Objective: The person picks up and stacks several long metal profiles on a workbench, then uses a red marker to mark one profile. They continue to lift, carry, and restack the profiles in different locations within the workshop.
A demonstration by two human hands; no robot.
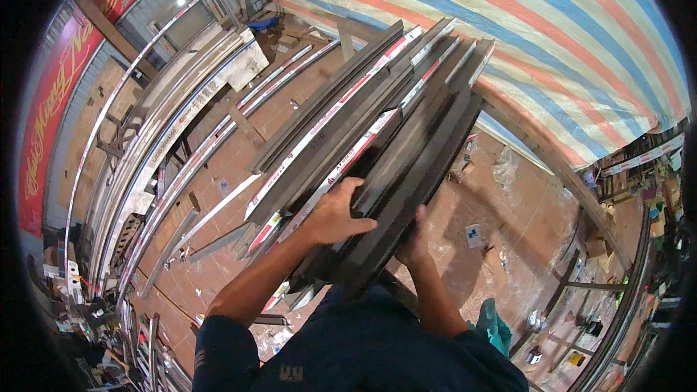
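Note:
A long dark metal profile (406, 199) with a channel along it slants from near my body to the far right, on the near side of a stack of similar profiles. My left hand (340, 214) is at its left side, thumb and fingers spread apart; whether it touches the metal is hard to tell. My right hand (414, 241) grips the profile's right edge close to my body, thumb up along the side and the other fingers hidden. Just left of them, several grey profiles (330, 127) with red-and-white film strips (363, 147) lie side by side.
A striped tarpaulin (508, 0) hangs behind the stack. Long light profiles (163, 152) rest on a rack at left, before a red banner (54, 123). Right of me are a wooden beam (559, 167), plastic scraps on the tiled floor (465, 210), and a teal cloth (494, 327).

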